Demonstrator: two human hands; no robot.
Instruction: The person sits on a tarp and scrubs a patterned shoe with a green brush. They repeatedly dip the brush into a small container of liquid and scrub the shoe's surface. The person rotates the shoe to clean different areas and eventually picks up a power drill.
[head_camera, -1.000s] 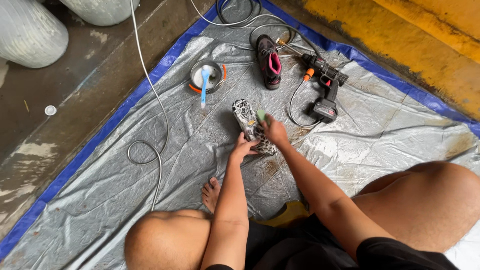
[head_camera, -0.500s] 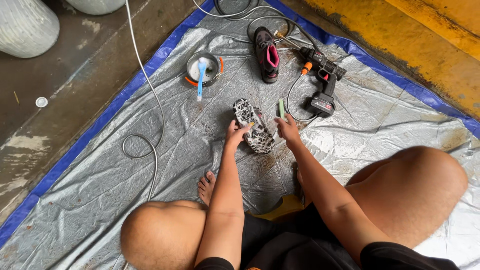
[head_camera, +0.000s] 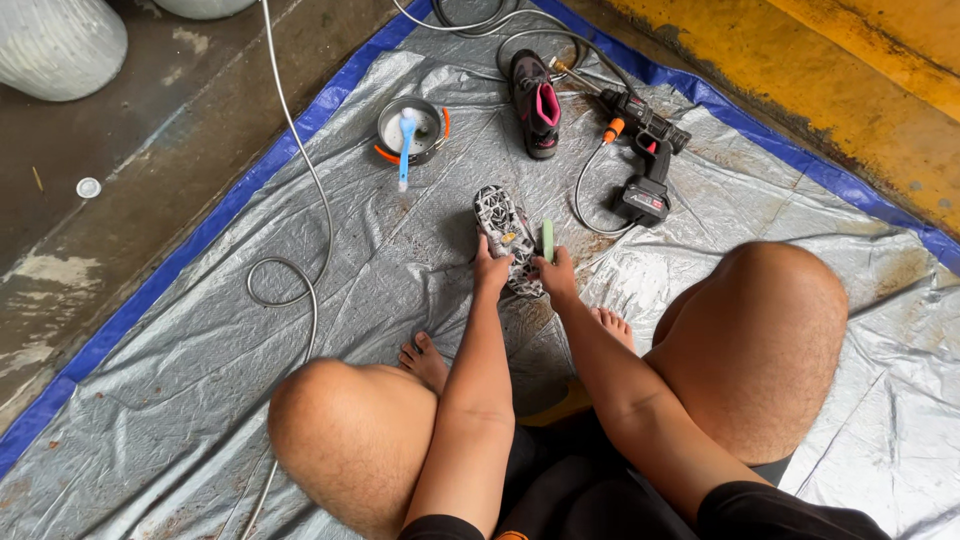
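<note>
Left hand: the left hand (head_camera: 490, 272) is clamped on the near end of the patterned shoe (head_camera: 508, 238), fingers curled round its edge, right at the middle of the view.
Right hand: the right hand (head_camera: 556, 280) sits just at 3 o'clock of the shoe, fingers pinched round a small green brush (head_camera: 547, 240) that stands upright against the shoe's side.
Patterned shoe: sole up, grey and black tread showing, lying on the silver tarp (head_camera: 250, 360) with its toe pointing to 11 o'clock, between the two hands.
Second shoe: a black shoe with a pink lining (head_camera: 535, 100) rests at 12 o'clock, well apart from the hands, opening upward.
Drill: a black cordless power tool with orange trim (head_camera: 645, 150) lies at 1 o'clock, just beside the black shoe, battery end nearest the person.
Bowl: a small round metal bowl with an orange rim (head_camera: 430, 118) sits at 11 o'clock, a light blue brush (head_camera: 405, 145) propped in it, handle hanging over the near edge.
Hose: a thin metal hose (head_camera: 300, 215) runs down from 12 o'clock and loops at 9 o'clock on the tarp.
Tarp edge: a blue border (head_camera: 200, 245) slants along the left, wet concrete floor (head_camera: 120, 200) beyond it.
Person: seated, both bare knees wide, bare toes showing just below the hands.
</note>
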